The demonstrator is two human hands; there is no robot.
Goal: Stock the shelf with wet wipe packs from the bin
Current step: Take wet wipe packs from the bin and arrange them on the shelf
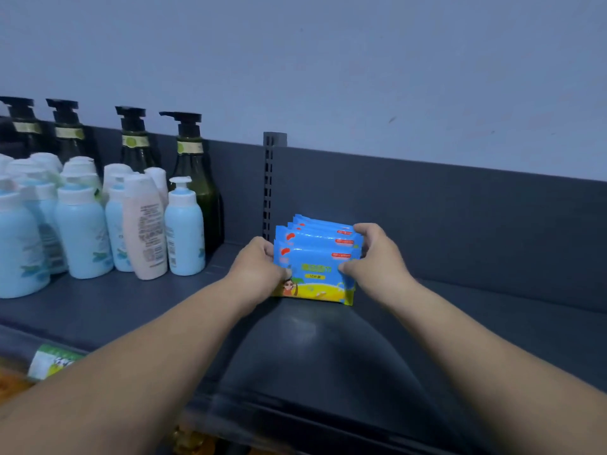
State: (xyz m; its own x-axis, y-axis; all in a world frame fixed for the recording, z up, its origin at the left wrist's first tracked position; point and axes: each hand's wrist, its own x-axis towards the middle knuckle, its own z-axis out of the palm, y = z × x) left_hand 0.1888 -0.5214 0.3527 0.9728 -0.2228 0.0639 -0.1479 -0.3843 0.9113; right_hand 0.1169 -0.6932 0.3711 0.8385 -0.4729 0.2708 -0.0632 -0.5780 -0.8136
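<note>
One grey shelf [492,307], carrying bottles [82,231] at left. One blue row of wipe packs [317,257], standing upright on the shelf between my hands. My left hand [259,267] is gripping its left end; my right hand [374,257] is clasping its right end.

One head-worn wide-angle camera looks forward and slightly down onto a dark grey metal shelf [131,307], at arm's length from the blue-and-yellow plastic wet wipe packs [315,267] at mid-frame. It faces the pale blue-grey wall [328,60]. The shelf's bowed front edge is probably lens distortion.
</note>
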